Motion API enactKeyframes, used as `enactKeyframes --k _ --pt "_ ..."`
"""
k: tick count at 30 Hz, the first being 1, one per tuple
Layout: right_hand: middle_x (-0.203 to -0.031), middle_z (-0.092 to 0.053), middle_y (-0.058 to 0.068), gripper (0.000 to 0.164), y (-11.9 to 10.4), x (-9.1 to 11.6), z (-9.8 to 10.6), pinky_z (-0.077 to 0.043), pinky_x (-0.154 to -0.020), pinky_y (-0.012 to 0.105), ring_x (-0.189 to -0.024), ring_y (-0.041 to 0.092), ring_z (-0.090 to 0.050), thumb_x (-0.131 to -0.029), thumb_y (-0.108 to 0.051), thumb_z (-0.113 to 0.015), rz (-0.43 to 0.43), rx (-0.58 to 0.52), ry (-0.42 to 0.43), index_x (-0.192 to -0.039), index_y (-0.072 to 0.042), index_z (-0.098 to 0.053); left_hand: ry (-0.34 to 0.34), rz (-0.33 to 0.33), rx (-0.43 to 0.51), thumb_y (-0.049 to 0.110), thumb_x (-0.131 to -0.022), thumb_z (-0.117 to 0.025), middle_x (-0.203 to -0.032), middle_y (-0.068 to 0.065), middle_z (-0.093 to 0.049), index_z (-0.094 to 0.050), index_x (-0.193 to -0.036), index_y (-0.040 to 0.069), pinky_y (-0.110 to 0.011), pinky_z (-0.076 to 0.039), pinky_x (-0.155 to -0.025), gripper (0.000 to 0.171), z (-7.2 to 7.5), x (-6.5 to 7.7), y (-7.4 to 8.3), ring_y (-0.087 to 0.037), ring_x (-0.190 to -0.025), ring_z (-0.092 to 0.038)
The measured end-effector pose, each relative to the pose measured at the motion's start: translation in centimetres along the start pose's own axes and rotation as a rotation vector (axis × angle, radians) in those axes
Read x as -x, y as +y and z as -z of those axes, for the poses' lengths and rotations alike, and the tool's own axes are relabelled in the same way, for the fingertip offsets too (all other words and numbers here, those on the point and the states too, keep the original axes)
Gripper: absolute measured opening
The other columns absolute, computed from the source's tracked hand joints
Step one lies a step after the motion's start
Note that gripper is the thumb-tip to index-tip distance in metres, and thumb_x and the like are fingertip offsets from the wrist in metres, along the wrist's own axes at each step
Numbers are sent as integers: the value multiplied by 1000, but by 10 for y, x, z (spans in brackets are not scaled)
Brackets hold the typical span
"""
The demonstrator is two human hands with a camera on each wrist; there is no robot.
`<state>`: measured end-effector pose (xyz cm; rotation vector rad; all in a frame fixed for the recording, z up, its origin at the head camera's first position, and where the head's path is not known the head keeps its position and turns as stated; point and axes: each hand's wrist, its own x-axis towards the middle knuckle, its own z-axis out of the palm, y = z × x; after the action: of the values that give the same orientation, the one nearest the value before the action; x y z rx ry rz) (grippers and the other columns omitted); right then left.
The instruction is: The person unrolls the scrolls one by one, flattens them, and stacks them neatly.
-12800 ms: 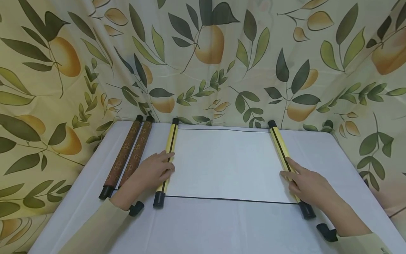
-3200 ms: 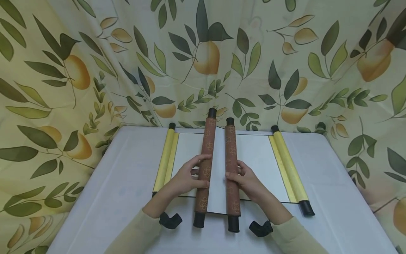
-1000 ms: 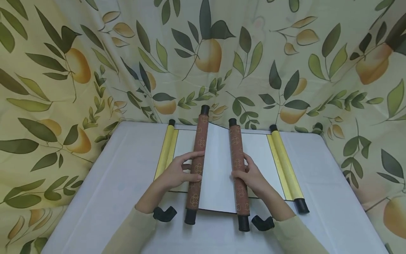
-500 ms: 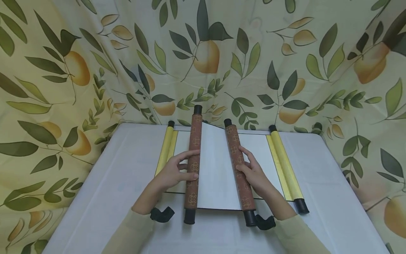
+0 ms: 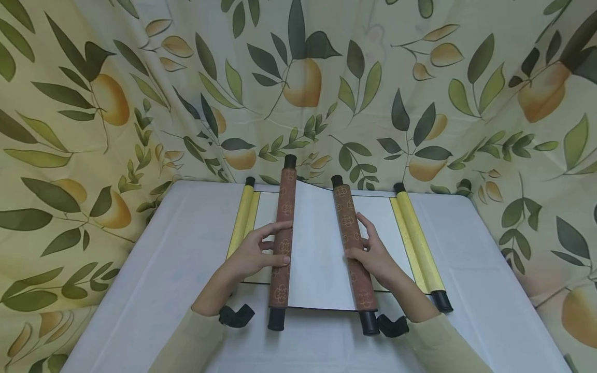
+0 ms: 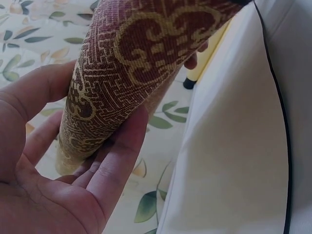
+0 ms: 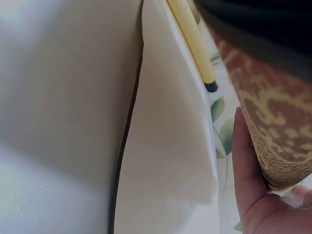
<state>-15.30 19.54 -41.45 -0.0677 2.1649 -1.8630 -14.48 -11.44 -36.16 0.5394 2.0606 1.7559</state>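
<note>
- The left hand (image 5: 252,255) had its grip curled around one brown roller (image 5: 281,282).
- The right hand (image 5: 379,263) had its grip around the second brown roller (image 5: 347,220).
- White paper (image 5: 318,248) stretched between them.

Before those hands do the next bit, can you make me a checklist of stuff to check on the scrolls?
1. Left hand gripping the left brown roll: ok.
2. Right hand gripping the right brown roll: ok.
3. White sheet showing between the brown rolls: ok.
4. Brown rolls side by side and parallel: not ok, they spread apart toward the person.
5. Yellow scroll lying open on the table: ok.
6. Right roll's near end clear of the black piece at the right wrist: cannot tell, they look very close.
</note>
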Motion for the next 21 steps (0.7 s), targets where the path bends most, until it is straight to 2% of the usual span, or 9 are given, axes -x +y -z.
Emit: enactKeyframes --k 7,15,19,21 --pt "-130 -37 22 99 -1 3 0 -52 -73 43 -105 36 -53 -81 -15 -70 -27 44 -20 -144 -40 2 -2 -2 -22 10 -76 -75 -141 5 -34 -43 -137 21 -38 -51 -77 69 0 1 1 -34 -117 -47" --pt "-132 -33 20 99 2 1 1 -49 -74 41 -112 37 -45 -81 -3 -61 23 66 -1 -140 -51 2 -7 -12 -32 9 -76 -75 -140 5 -36 -43 -137 20 -39 -51 -78 70 1 3 0 -31 -114 -49" --pt "-130 -34 19 94 1 2 1 -48 -75 40 -111 36 -44 -81 -3 -57 45 80 13 -141 -50 -2 -5 -40 -37 10 -76 -75 -139 3 -38 -43 -137 19 -39 -50 -79 69 1 3 -1 -31 -112 -50" --pt "-136 -29 16 89 3 3 3 -45 -80 41 -116 35 -39 -82 -3 -56 67 103 16 -142 -47 -7 -4 -46 -39 10 -76 -75 -139 3 -38 -43 -137 20 -39 -50 -79 69 1 2 -1 -31 -113 -50"
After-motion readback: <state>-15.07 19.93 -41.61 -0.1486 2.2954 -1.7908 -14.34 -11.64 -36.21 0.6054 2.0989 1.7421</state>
